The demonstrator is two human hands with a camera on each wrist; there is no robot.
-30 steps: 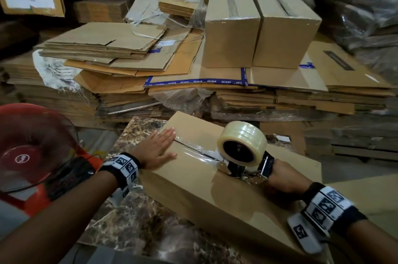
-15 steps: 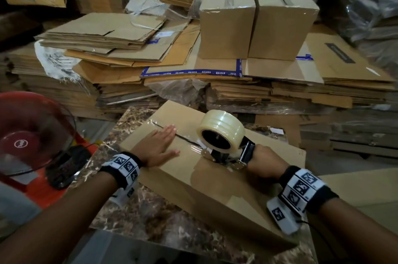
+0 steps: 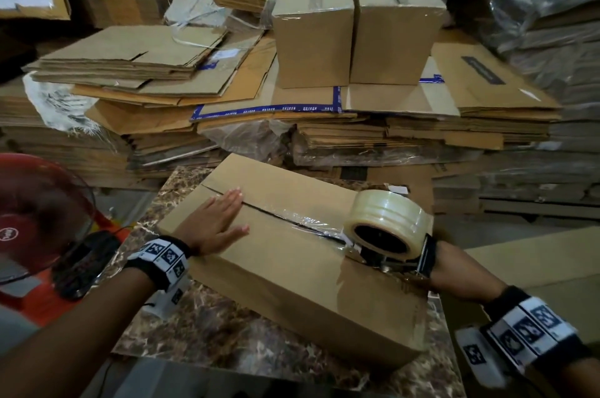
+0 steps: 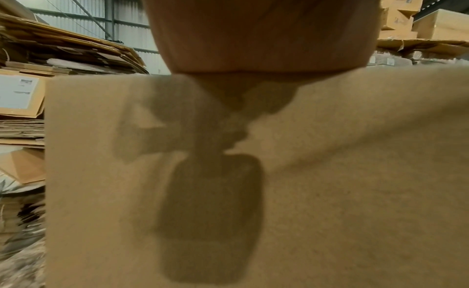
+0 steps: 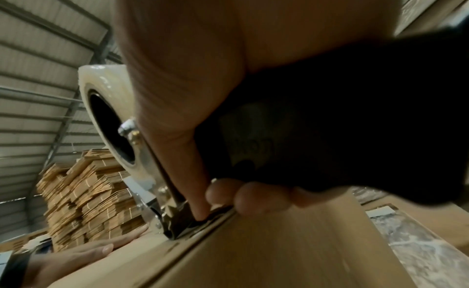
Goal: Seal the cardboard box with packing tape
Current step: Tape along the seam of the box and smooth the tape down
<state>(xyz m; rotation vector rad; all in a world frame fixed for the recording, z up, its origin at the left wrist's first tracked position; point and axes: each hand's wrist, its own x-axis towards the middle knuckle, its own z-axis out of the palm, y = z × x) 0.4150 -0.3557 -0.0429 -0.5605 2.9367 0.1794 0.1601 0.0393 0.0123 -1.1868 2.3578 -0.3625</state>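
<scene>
A brown cardboard box point(image 3: 292, 277) lies on a marbled tabletop, its top flaps closed along a centre seam. My left hand point(image 3: 216, 224) presses flat on the top with straight fingers, at the seam's left part. My right hand point(image 3: 454, 274) grips the black handle of a tape dispenser point(image 3: 386, 228) carrying a clear tape roll, set on the seam near the box's right end. A strip of clear tape point(image 3: 298, 220) runs along the seam from my left hand to the dispenser. In the right wrist view my fingers point(image 5: 253, 198) curl round the handle above the box point(image 5: 253, 252). The left wrist view is filled by the box side point(image 4: 330, 192).
The marbled table point(image 3: 233, 339) ends close in front of me. A red fan point(image 3: 35, 219) stands at the left. Behind the table lie stacks of flattened cartons point(image 3: 130, 72), with two taped boxes point(image 3: 357, 27) standing on them. A flat cardboard sheet point(image 3: 535, 261) lies at right.
My right hand has drawn the dispenser rightward along the seam toward the box's right end, laying more tape. My left hand stays pressed on the top.
</scene>
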